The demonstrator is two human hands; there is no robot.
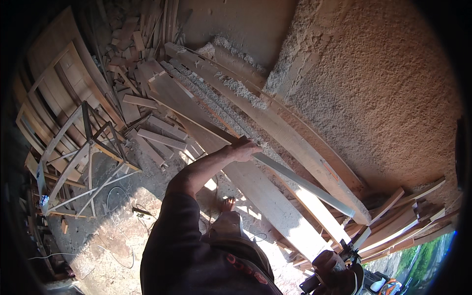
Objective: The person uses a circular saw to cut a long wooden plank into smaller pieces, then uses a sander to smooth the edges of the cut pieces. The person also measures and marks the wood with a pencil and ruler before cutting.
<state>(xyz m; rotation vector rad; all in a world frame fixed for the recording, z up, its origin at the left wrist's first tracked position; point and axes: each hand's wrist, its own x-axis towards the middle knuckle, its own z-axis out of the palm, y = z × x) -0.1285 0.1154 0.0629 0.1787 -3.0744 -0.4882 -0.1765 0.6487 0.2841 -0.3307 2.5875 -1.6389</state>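
My left hand [244, 149] is closed over a long, narrow strip [305, 185], grey toward its lower right end, which runs diagonally along the boards. Beside it lie a wide pale plank [255, 201] and a long beam [290, 132] with clumps of shavings [238, 88] on it. At the bottom right, a dark power tool [334, 270] sits at the planks' end, partly out of view. I cannot make out my right hand in the picture.
At left, wooden door panels [69, 69] stand behind a spindly wooden frame [88, 142]. Offcuts [157, 137] lie piled on the floor, and a cable [113, 191] snakes over it. A rough wall [364, 88] rises behind the planks. More boards [403, 221] are stacked at right.
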